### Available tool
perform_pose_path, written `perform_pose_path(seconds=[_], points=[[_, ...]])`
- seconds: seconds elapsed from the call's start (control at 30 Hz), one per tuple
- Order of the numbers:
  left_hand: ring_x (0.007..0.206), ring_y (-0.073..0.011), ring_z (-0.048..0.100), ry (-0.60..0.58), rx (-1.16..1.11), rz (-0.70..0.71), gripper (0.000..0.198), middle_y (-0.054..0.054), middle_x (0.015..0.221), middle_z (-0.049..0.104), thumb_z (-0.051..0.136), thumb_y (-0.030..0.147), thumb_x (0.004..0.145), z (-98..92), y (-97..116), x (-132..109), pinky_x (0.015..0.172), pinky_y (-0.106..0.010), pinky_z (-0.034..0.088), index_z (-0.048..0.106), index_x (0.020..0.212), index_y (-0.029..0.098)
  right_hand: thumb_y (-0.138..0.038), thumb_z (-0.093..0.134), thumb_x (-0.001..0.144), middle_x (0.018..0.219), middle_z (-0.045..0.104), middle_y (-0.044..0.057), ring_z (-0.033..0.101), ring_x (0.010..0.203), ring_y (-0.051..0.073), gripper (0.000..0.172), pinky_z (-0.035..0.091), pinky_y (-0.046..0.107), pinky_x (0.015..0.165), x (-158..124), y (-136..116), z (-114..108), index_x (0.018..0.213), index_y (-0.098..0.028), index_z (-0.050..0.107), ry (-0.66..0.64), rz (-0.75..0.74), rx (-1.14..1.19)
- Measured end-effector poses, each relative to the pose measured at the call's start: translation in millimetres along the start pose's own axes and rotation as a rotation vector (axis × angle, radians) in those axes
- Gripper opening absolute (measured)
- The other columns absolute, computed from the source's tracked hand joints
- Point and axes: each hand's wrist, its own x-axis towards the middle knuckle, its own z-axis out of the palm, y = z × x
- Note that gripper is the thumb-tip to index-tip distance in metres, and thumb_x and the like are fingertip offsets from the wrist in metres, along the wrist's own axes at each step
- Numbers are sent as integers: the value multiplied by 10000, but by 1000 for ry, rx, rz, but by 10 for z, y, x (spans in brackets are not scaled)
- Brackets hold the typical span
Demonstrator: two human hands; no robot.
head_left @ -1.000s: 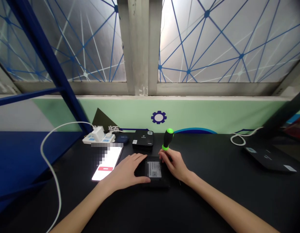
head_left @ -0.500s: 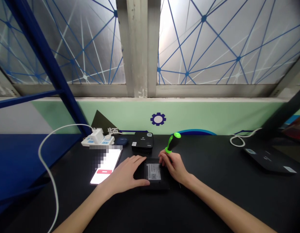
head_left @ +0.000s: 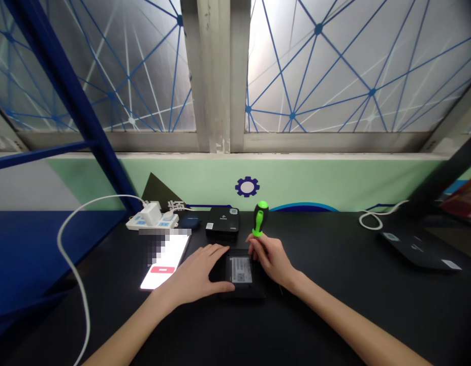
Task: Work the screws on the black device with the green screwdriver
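A flat black box [head_left: 241,274] with a grey label on top lies on the black table [head_left: 334,305] in front of me. My left hand [head_left: 195,272] rests on its left edge, fingers spread, thumb along the near side. My right hand [head_left: 271,259] is closed round the shaft of a screwdriver with a black and green handle [head_left: 260,218]. The screwdriver stands almost upright at the box's far right corner; its tip is hidden by my fingers.
A lit phone [head_left: 164,259] lies left of the box. Behind it are a white power strip [head_left: 151,217] with a plugged charger and white cable, a small dark blue case [head_left: 191,221] and a second black box [head_left: 222,222]. A black device [head_left: 418,246] sits at right.
The screwdriver handle tilted to the right half a second ago and now stands nearly upright again. My left hand has stayed on the box.
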Motion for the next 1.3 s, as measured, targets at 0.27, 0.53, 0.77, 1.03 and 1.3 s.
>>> perform_pose_path(seconds=[0.27,0.53,0.77,1.03,1.3], points=[[1408,-367,407,20,8,26,883,-79,1547,448,558,799,814,32,-30,11,1122,-500,374,402,1520,292,-276,419,1050,752,620,14,592,592,124,205,476,237,614,-12,-27,-16,955,-195,582,23,-24,10],[1396,-363,424,8,9,21,892,-75,1538,459,558,799,814,24,-12,12,1124,-506,376,398,1522,279,-284,440,1041,737,641,25,607,585,135,187,487,227,564,-18,0,-32,955,-204,586,25,-25,14],[1405,-360,410,-4,21,21,884,-75,1552,440,544,797,826,22,-23,8,1124,-496,371,385,1527,282,-251,471,1027,748,655,25,625,574,130,176,494,236,587,-50,29,-4,918,-196,600,73,-60,19],[1407,-371,404,6,5,29,879,-84,1548,442,547,794,828,35,-32,6,1124,-512,365,383,1529,291,-292,523,1012,719,689,22,640,550,133,202,499,231,560,-19,26,-1,849,-198,597,106,6,26],[1400,-370,415,11,-3,25,875,-82,1545,447,547,799,822,22,-25,6,1110,-504,384,395,1522,298,-373,567,991,689,672,15,621,551,138,218,500,240,562,-12,-22,-1,865,-202,618,117,24,27]])
